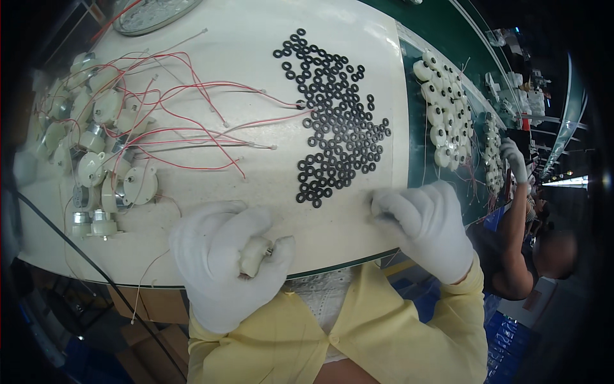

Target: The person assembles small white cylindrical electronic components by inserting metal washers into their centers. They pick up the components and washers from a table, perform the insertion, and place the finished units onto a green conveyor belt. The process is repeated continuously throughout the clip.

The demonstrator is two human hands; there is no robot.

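Holding plain cream part (254, 257), left hand (219, 272)

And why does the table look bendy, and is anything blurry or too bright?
In the head view, the fisheye lens bends the white table; the right hand looks slightly soft; at far right, a light strip glares; corners fade to black.

Left hand (214, 272) and right hand (432, 227) both curl, well apart.

Gap between hands (220, 272) (432, 227), rings (342, 123) ahead, wires (224, 83) at left
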